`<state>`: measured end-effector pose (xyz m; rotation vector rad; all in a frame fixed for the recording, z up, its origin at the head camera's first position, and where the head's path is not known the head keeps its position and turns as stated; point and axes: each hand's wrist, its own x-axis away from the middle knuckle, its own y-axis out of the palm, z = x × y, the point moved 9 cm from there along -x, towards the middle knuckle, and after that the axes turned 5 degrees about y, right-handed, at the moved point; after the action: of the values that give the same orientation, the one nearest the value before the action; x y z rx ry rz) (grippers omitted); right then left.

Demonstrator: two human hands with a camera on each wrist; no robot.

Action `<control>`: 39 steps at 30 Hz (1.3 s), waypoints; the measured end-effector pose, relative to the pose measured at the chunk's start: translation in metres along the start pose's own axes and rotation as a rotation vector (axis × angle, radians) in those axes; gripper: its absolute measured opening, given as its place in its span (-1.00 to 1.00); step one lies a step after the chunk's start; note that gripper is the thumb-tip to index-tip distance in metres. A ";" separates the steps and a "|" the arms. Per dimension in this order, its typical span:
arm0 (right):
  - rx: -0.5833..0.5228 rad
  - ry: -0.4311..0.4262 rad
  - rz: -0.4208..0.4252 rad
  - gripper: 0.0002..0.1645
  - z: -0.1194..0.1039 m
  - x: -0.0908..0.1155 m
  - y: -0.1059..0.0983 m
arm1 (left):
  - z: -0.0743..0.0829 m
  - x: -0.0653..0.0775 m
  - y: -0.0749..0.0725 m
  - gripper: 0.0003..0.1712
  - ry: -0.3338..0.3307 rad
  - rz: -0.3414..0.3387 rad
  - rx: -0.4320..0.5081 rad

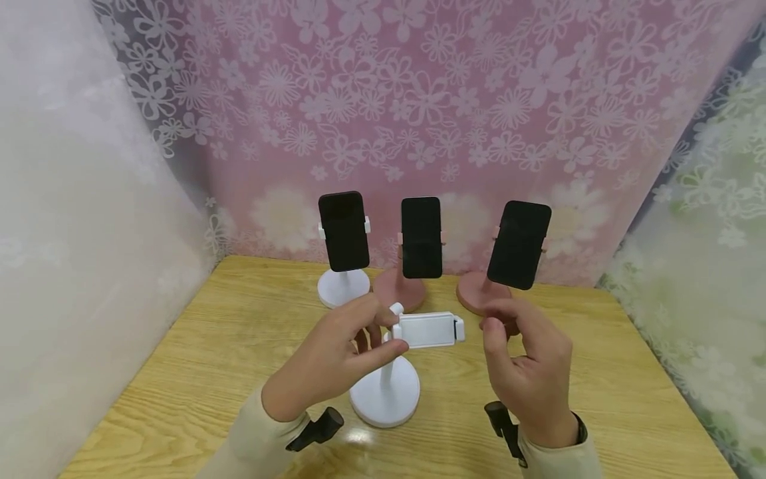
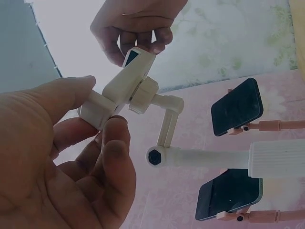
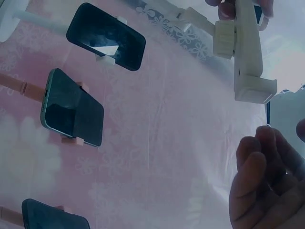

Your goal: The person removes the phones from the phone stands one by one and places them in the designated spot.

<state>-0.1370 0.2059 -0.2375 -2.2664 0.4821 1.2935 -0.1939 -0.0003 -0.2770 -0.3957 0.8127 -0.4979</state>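
A white phone stand (image 1: 385,399) with a round base stands on the table, its clamp (image 1: 427,330) turned sideways and holding no phone. My left hand (image 1: 329,359) pinches the clamp's left end between thumb and fingers; the left wrist view shows this grip on the white end piece (image 2: 97,107). Just off the other end is my right hand (image 1: 529,372), its fingers loosely bent and holding nothing. A gap separates those fingers from the clamp's end (image 3: 257,89) in the right wrist view. The stand's jointed arm (image 2: 169,126) shows below the clamp.
Behind stand three more stands bearing dark phones: a white one with a phone (image 1: 344,231) at left, a pink one with a phone (image 1: 421,237) in the middle, another pink one with a phone (image 1: 519,245) at right. A flowered curtain (image 1: 419,100) backs the wooden table (image 1: 179,399).
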 end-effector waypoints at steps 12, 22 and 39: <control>0.033 0.011 -0.095 -0.78 0.006 0.001 0.011 | 0.004 -0.003 -0.001 -0.78 0.002 -0.004 -0.002; -0.054 0.008 -0.128 -0.73 0.004 0.001 0.019 | 0.002 0.000 -0.003 -0.76 -0.050 -0.009 0.006; -0.066 0.024 -0.136 -0.77 0.013 0.003 0.017 | -0.003 -0.001 -0.001 -0.77 -0.044 -0.005 0.050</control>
<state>-0.1538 0.1995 -0.2496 -2.3273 0.2915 1.2330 -0.1970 -0.0006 -0.2776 -0.3611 0.7553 -0.5116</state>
